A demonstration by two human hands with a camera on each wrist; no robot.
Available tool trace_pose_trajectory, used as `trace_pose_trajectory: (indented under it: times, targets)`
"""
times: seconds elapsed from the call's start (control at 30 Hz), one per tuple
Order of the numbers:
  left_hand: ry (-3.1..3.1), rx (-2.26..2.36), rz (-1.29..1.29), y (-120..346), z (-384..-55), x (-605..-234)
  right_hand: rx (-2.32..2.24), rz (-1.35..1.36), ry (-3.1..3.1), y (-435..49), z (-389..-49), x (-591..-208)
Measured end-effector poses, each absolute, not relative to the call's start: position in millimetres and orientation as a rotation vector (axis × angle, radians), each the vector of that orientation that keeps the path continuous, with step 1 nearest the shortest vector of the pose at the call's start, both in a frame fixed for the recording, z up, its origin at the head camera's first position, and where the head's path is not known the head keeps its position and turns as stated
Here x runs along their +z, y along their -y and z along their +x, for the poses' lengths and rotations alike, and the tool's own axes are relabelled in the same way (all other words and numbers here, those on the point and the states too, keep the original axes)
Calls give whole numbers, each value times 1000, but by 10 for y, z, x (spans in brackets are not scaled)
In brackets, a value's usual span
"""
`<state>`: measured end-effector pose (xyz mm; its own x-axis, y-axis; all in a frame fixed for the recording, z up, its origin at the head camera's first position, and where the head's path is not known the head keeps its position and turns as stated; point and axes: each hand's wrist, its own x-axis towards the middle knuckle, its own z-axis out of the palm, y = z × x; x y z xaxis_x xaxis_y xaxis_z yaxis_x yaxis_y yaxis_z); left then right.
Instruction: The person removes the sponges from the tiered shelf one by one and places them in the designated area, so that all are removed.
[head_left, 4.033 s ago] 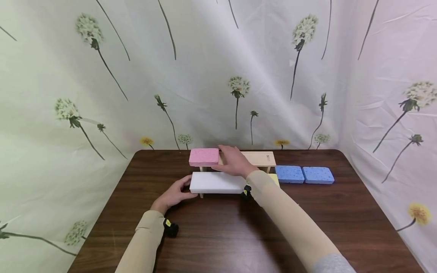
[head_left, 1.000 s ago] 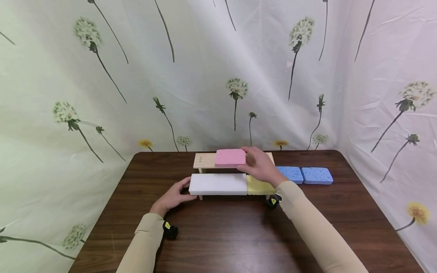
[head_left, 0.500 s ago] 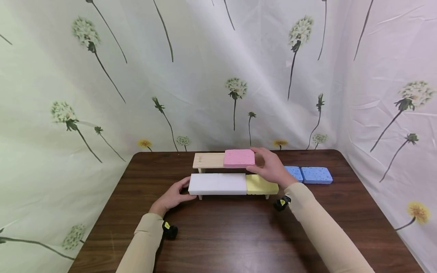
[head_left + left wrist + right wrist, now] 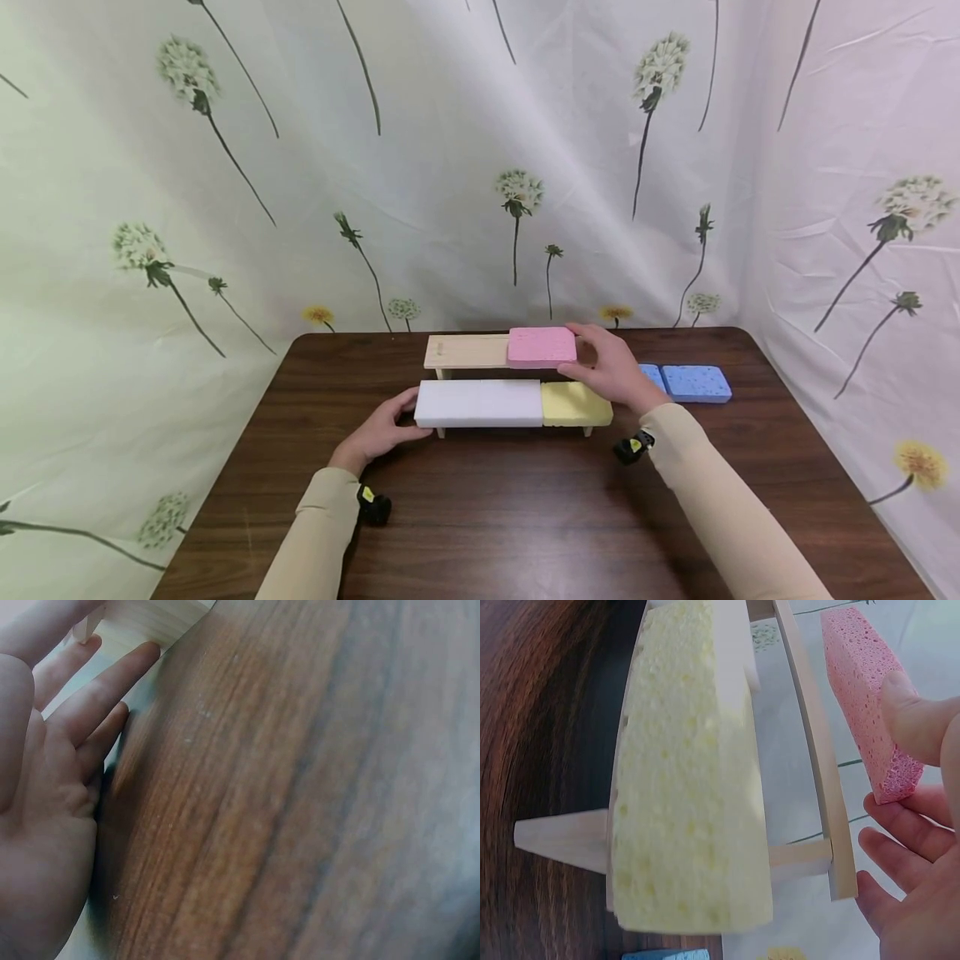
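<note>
My right hand (image 4: 611, 367) pinches a pink sponge (image 4: 542, 347) by its right end, thumb in front and fingers behind. The sponge is over the right part of the upper board (image 4: 471, 352) of a two-tier wooden stand; whether it rests there I cannot tell. On the lower, front tier lie a smooth white block (image 4: 478, 403) and, against its right end, a yellow sponge (image 4: 576, 404). My left hand (image 4: 382, 427) holds the stand's left end, thumb at the front. In the left wrist view its fingertips (image 4: 150, 651) are by the wood, which is partly cut off.
Two blue sponges lie on the table right of the stand; the nearer one is partly behind my right hand, the other (image 4: 697, 383) shows whole. The dark wooden table (image 4: 480, 517) extends in front. A dandelion-print curtain (image 4: 450, 167) hangs behind and at the sides.
The pink sponge has travelled right with my right hand, from the upper board's left end to its right part. The yellow sponge has come into fuller view. My left hand stays put.
</note>
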<state>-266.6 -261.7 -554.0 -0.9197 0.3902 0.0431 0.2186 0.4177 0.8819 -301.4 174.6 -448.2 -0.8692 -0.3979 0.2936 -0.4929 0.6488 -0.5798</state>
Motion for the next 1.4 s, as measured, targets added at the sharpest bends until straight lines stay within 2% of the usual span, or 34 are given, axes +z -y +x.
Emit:
trace_pose_trajectory:
  times: [1.4]
  targets:
    - [-2478, 1527, 537, 2631, -2667, -5559, 993, 636, 2707, -2362, -2725, -4569]
